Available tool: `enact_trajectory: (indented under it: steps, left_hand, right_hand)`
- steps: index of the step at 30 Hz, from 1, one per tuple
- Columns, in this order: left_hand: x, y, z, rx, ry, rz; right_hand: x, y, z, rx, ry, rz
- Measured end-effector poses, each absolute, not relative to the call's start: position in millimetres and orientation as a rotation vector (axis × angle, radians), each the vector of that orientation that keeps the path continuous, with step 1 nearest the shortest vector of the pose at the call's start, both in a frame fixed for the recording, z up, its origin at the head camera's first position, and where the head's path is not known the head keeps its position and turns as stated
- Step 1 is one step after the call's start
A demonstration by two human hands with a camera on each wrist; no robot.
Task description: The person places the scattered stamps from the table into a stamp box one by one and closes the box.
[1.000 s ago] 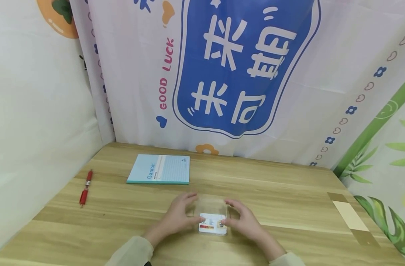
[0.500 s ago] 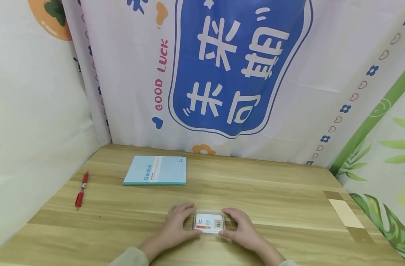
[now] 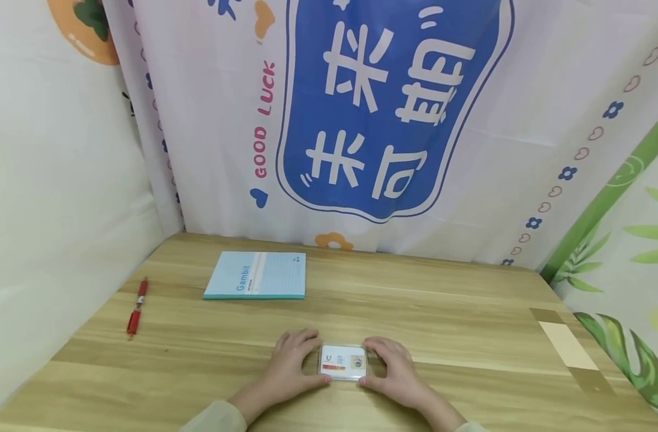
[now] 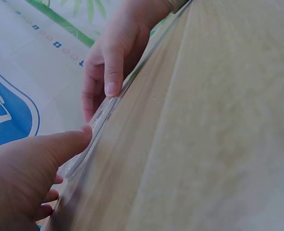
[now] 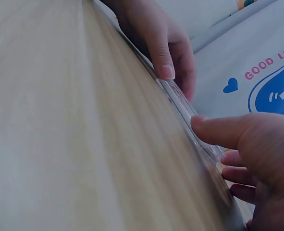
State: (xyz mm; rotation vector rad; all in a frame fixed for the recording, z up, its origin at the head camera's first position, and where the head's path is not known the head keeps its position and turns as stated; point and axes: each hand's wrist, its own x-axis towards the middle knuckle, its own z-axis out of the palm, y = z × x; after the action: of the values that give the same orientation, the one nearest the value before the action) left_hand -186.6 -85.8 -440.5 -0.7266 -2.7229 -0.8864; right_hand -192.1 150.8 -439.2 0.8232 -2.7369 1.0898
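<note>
A flat clear plastic case (image 3: 343,362) lies on the wooden table, a white printed card showing through it. My left hand (image 3: 293,363) grips its left end, thumb at the near corner and fingertips at the far one. On the opposite end my right hand (image 3: 394,367) holds it the same way. In the left wrist view, the thin case (image 4: 96,126) is seen from its edge, low on the tabletop, with both thumbs at its near side. The right wrist view shows the case (image 5: 182,108) edge-on too, between the two hands.
A light blue notebook (image 3: 255,275) lies toward the back, left of the hands. A red pen (image 3: 137,308) is near the table's left edge. Tape strips (image 3: 570,351) are stuck on the right side. Printed cloth (image 3: 226,120) hangs behind the table (image 3: 447,312).
Both hands have brought the blurred clear cover down and toward the near side, so it now lines up around the white card. Over the last half second the hands barely shift.
</note>
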Motion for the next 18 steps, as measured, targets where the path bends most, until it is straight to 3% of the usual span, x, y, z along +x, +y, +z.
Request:
enact_trajectory:
  steps: [18]
  left_hand:
    - [-186.9,-85.2,-441.6,-0.72,-2.719,-0.835]
  right_hand:
    - [-193.6,148.7,-443.5,0.775,-2.704,0.993]
